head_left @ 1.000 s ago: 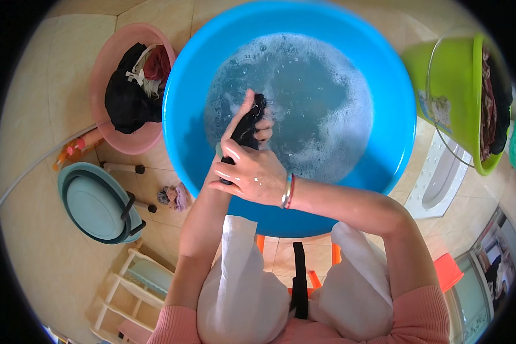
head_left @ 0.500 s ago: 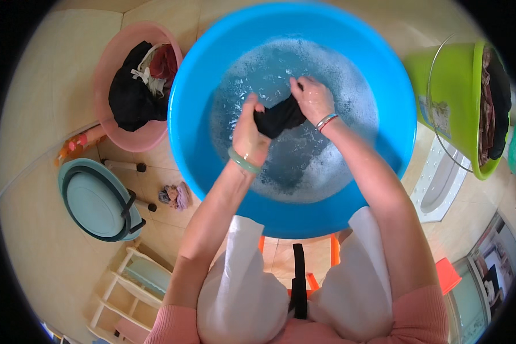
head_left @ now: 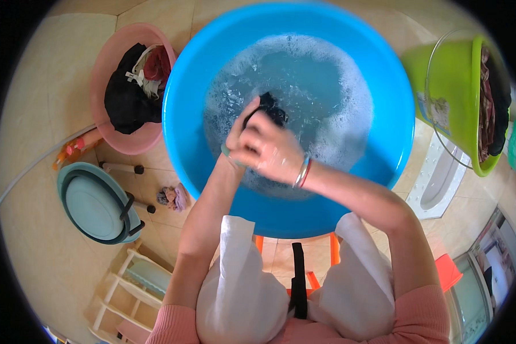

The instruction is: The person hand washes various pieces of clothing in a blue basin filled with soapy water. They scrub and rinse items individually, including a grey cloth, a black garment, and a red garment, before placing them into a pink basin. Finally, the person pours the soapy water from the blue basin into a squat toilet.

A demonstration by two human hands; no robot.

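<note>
A wet, bunched black cloth (head_left: 271, 109) is held above soapy water inside a big blue basin (head_left: 384, 80). My left hand (head_left: 239, 129), with a green bangle at the wrist, is closed round the cloth. My right hand (head_left: 275, 150) lies across the left palm, its fingers curled over the cloth and slightly smeared by motion. It hides part of the left hand and the lower part of the cloth. What kind of garment the cloth is, I cannot make out.
A pink basin (head_left: 100, 94) of dark, white and red clothes stands at the left. Below it are stacked teal basins (head_left: 94, 209) and scrunchies (head_left: 173, 198). At the right, a green bucket (head_left: 450, 86) holds clothes, beside a white squat toilet (head_left: 438, 183). Bottom left is a shelf (head_left: 129, 292).
My right hand has come left and down from the cloth's far end and now overlaps my left hand. The cloth, stretched between the hands before, is bunched up.
</note>
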